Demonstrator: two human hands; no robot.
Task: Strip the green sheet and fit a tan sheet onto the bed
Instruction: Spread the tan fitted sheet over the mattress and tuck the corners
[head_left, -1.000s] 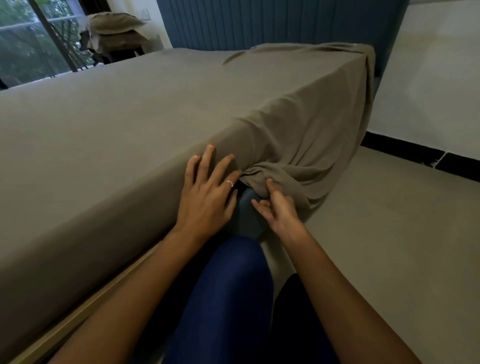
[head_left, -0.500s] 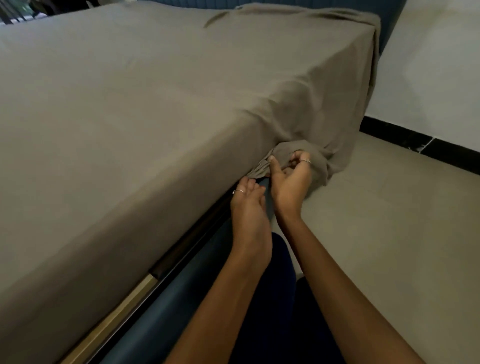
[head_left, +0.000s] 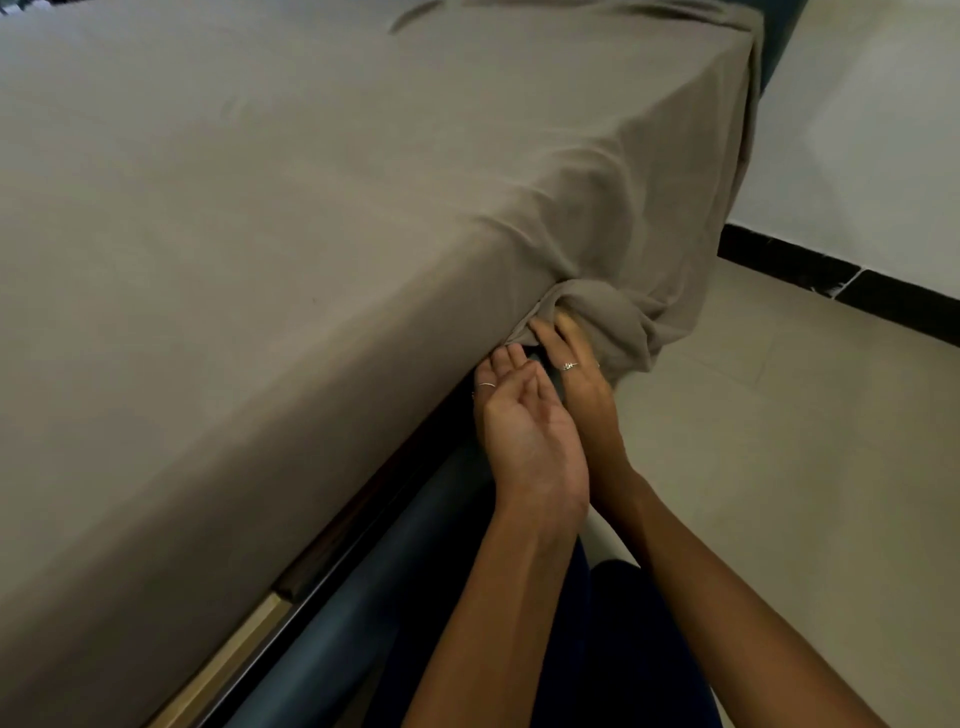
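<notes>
Tan sheet (head_left: 311, 218): spread over the top of the bed (head_left: 332, 644) and down its near side, smooth across the middle, creased toward the far corner; the loose remainder hangs bunched in a knot-like fold at the lower edge of the mattress, its end reaching the floor (head_left: 779, 467).

Left hand (head_left: 524, 415): palm turned up, fingers straight and close together, fingertips at the underside of the mattress edge where the sheet wraps under; it grasps nothing that I can see; a thin ring on one finger.

Right hand (head_left: 576, 364): just beside the left, touching it at the wrist; fingers extended into the bunched cloth, tips hidden under the fold, so I cannot tell whether they grip the cloth or only push it; a ring on one finger.

Bed frame: dark blue padded rail below the mattress, a pale wooden strip showing above it toward the near end.

Wall (head_left: 857, 130): white, with a black skirting band (head_left: 831, 280) along the floor; floor of pale tiles.
</notes>
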